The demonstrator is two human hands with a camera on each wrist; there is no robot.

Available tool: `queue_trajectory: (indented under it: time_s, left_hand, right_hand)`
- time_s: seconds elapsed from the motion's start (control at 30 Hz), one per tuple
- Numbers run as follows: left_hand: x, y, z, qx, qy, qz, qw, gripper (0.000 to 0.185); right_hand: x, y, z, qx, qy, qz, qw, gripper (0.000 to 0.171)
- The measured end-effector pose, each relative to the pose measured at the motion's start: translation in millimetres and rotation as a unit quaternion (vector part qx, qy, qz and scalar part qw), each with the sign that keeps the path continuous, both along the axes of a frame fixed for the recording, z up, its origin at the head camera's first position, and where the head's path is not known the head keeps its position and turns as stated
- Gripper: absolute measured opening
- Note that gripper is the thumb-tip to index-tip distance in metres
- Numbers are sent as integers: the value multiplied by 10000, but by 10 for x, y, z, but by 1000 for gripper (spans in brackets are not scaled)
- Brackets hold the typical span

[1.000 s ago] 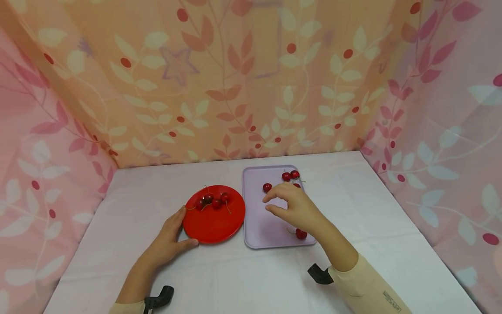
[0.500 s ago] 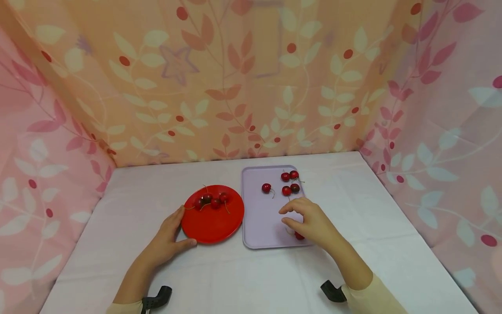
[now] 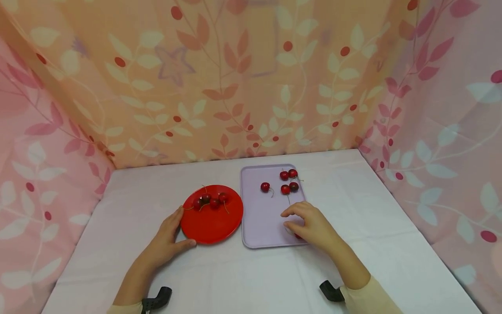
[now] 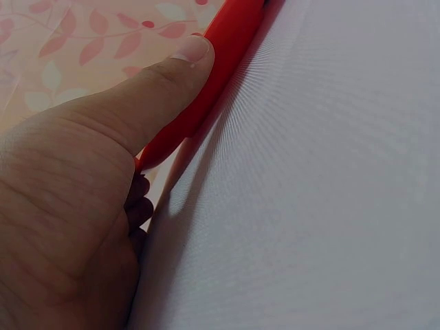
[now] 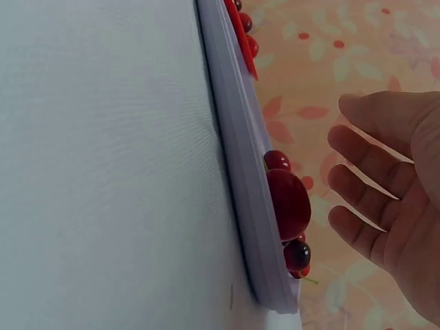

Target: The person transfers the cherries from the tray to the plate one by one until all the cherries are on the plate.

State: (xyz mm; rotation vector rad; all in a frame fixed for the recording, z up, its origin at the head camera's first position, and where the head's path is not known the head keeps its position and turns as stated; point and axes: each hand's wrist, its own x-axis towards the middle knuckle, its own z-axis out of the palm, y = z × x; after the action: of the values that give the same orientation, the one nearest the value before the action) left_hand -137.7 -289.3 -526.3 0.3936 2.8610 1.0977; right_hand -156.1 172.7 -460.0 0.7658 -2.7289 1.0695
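Observation:
In the head view a red plate (image 3: 211,226) bears several dark red cherries (image 3: 214,203) with stems near its far side. My left hand (image 3: 166,242) rests against its left rim, the straight thumb (image 4: 165,86) touching the edge in the left wrist view. Beside the plate lies a lilac tray (image 3: 259,226) with several more cherries (image 3: 285,189). My right hand (image 3: 311,224) hovers over the tray's near right part, thumb and fingers apart. A cherry (image 3: 297,236) there is partly hidden under it. In the right wrist view that hand is apart from the large near cherry (image 5: 289,205).
A white cloth (image 3: 219,279) covers the table. Patterned curtains (image 3: 251,87) stand at the back and both sides. One lone cherry (image 3: 265,187) lies on the tray's left half, and further cherries (image 3: 293,173) sit at its far right corner.
My right hand has moved back toward me and slightly right, from above the tray's upper cherries to above the near one. The left hand stays at the plate.

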Motion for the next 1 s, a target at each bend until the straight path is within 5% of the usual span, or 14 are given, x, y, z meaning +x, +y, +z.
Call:
queue_trajectory:
  time_s: [0.63,1.0]
  left_hand:
    - [-8,-12,13,-68,-47,34,10000,113]
    - [-11,-7,7,-7,-45,-3,10000,114]
  right_hand:
    - [-24,42,-227,722,-337,146,9967,29]
    - [-29,9,-301,1171,131,101,9930,28]
